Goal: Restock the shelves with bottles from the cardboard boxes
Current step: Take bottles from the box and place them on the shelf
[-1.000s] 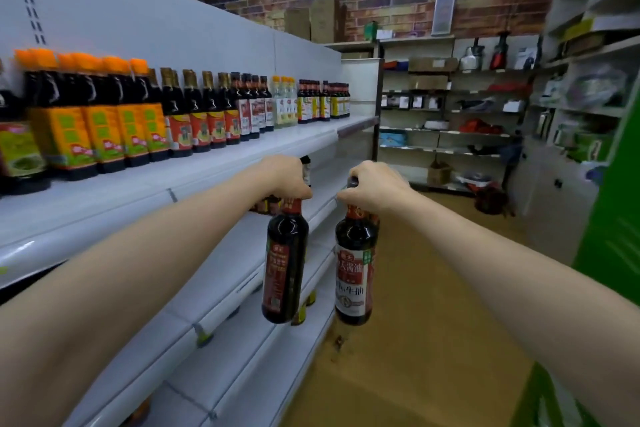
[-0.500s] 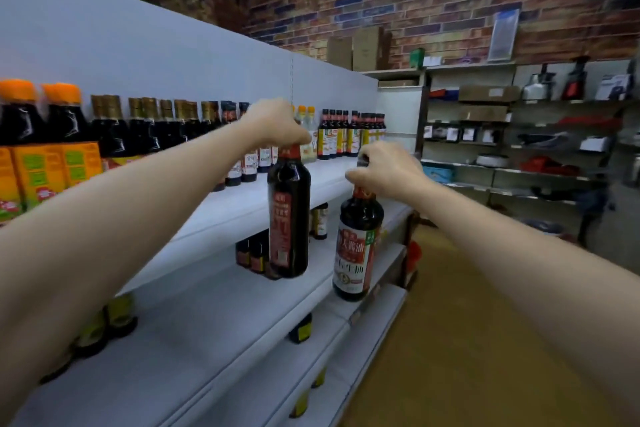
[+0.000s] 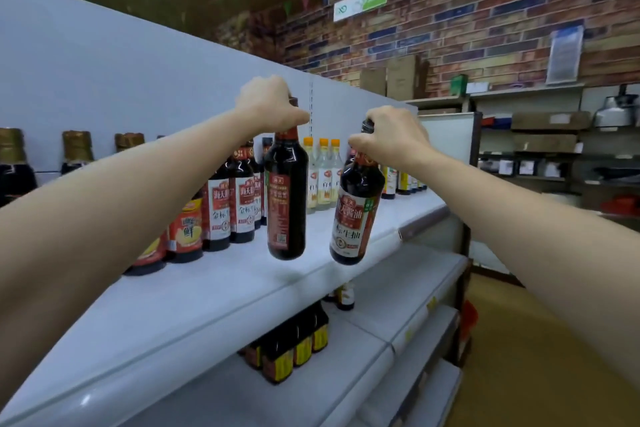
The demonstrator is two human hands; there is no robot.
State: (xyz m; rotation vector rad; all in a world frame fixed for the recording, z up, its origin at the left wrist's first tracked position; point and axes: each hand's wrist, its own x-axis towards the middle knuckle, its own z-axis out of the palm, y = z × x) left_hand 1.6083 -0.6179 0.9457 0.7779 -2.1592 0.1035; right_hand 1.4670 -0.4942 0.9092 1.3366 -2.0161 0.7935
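Each hand grips a dark bottle by its neck: left hand (image 3: 268, 104) holds the left bottle (image 3: 286, 198), right hand (image 3: 391, 135) the right bottle (image 3: 356, 211), both above the top shelf (image 3: 207, 288).

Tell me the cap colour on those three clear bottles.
Orange, on the clear bottles, head view.

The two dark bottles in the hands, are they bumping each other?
Apart. The head view shows white shelf between the left-hand bottle and the right-hand bottle.
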